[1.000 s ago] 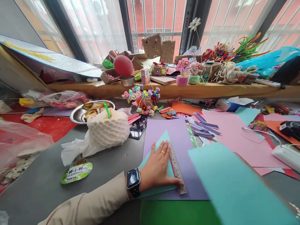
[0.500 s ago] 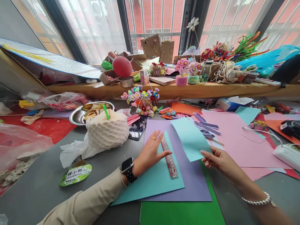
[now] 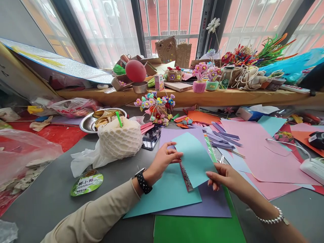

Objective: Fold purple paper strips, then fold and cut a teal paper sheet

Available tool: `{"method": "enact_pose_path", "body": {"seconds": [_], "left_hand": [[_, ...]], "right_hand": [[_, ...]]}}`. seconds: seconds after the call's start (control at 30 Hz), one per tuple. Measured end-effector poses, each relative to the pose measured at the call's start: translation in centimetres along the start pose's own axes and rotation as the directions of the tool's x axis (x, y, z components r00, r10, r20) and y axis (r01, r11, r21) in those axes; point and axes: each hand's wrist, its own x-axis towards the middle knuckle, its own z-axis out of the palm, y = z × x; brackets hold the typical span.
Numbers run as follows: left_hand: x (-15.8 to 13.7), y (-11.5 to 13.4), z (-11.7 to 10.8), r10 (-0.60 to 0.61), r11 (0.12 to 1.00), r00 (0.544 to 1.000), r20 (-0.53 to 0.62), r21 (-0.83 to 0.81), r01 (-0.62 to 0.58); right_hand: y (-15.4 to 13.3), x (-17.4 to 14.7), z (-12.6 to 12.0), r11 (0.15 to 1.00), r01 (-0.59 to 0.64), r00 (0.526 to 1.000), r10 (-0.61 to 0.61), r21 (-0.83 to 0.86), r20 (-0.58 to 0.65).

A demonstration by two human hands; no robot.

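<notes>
A light blue piece of paper is held up between my two hands, slightly curved. My right hand pinches its lower right edge between thumb and fingers. At its left edge, my left hand closes thumb and fingers on the paper. Beneath it lies a patterned ruler, its upper part hidden by the piece. The ruler rests on a larger turquoise sheet, which overlaps a purple sheet. Under these is a green sheet. Scissors show partly just beyond my right hand.
Left stands a coconut in white foam netting with a green straw, beside a metal bowl and a phone. Purple paper strips and pink sheets lie right. A white power strip sits at the far right.
My right hand has brought the light blue piece leftward over the ruler. My left hand has lifted off the turquoise sheet and closed on the piece's left edge.
</notes>
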Motion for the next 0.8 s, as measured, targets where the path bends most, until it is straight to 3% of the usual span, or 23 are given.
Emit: {"method": "enact_pose_path", "body": {"seconds": [0.23, 0.33, 0.4, 0.47, 0.53, 0.6, 0.63, 0.7, 0.73, 0.8], "left_hand": [[0.2, 1.3, -0.5, 0.099, 0.995, 0.993, -0.057, 0.018, -0.098], [0.6, 1.5, -1.2, 0.17, 0.978, 0.984, -0.055, 0.13, -0.162], [0.9, 1.3, -1.7, 0.267, 0.915, 0.964, 0.006, 0.313, -0.256], [1.0, 1.1, -2.0, 0.379, 0.716, 0.911, 0.164, 0.572, -0.401], [0.8, 0.7, -2.1, 0.398, 0.369, 0.816, 0.419, 0.741, -0.56], [0.5, 0.4, -1.9, 0.3, 0.02, 0.71, 0.637, 0.74, -0.672], [0.3, 0.2, -1.8, 0.24, -0.115, 0.668, 0.705, 0.704, -0.701], [0.0, -0.3, -1.6, 0.152, -0.295, 0.622, 0.768, 0.636, -0.713], [-0.1, -0.6, -1.6, 0.131, -0.352, 0.611, 0.78, 0.613, -0.707], [-0.2, -1.0, -1.5, 0.117, -0.427, 0.599, 0.792, 0.584, -0.69]], "right_hand": [[0.5, -0.5, -1.4, 0.997, -0.055, 0.998, 0.053, -0.047, -0.031], [1.0, -0.8, -3.1, 0.998, -0.057, 0.981, 0.053, -0.015, -0.185], [1.6, -1.0, -4.4, 0.997, -0.041, 0.94, 0.06, 0.066, -0.336], [2.2, -1.2, -5.8, 0.989, -0.036, 0.88, 0.099, 0.142, -0.465], [2.6, -1.3, -7.1, 0.983, -0.057, 0.857, 0.137, 0.172, -0.497], [2.6, -1.4, -7.9, 0.98, -0.151, 0.837, 0.198, 0.132, -0.51], [2.5, -1.4, -8.2, 0.972, -0.223, 0.818, 0.227, 0.072, -0.529], [1.8, -1.7, -8.2, 0.913, -0.382, 0.738, 0.208, -0.144, -0.642], [1.3, -2.1, -8.1, 0.848, -0.455, 0.684, 0.136, -0.272, -0.717], [0.4, -3.2, -7.4, 0.677, -0.54, 0.58, -0.131, -0.5, -0.804]]}}
